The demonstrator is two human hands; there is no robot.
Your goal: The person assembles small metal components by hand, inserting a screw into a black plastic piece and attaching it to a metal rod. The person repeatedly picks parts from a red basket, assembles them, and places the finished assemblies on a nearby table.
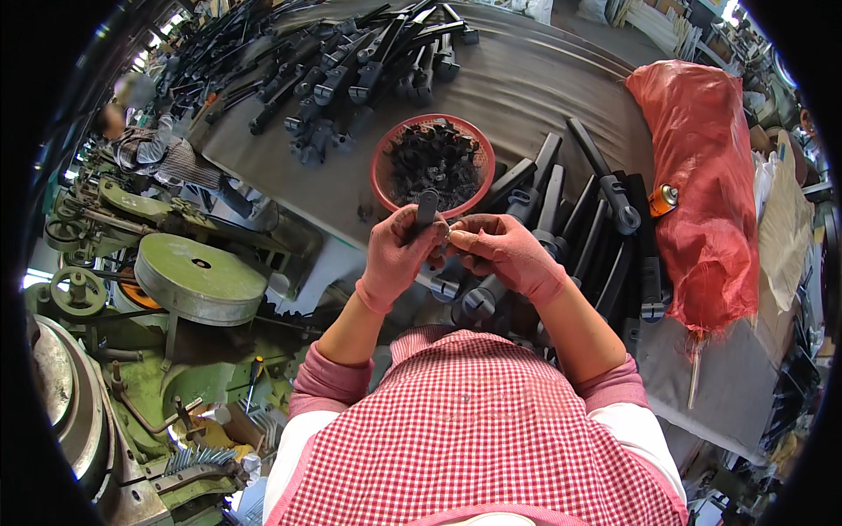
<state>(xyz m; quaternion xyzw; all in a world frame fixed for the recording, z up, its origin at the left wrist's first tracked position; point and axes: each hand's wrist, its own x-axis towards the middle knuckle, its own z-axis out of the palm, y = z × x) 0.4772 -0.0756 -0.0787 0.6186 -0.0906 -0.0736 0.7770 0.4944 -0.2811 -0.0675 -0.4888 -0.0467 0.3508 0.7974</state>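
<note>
Gloved hands (456, 250) (black handle (426, 209) between)

A dark grey handle (426, 210) is held upright in the left hand (396, 254), its rounded top standing just before the rim of a red basket. A small, pale metal part (450, 232) is pinched in the fingertips of the right hand (503, 250) and pressed against the handle's side.

Knit gloves, matt black handles, woven sack

Both hands, left (396, 254) and right (504, 250), wear pink knit cloth gloves; the black handle part (426, 209) held looks matt plastic, the red basket (382, 162) perforated plastic, the red sack (702, 175) coarse woven, the green machine (197, 279) painted metal, dull.
</note>
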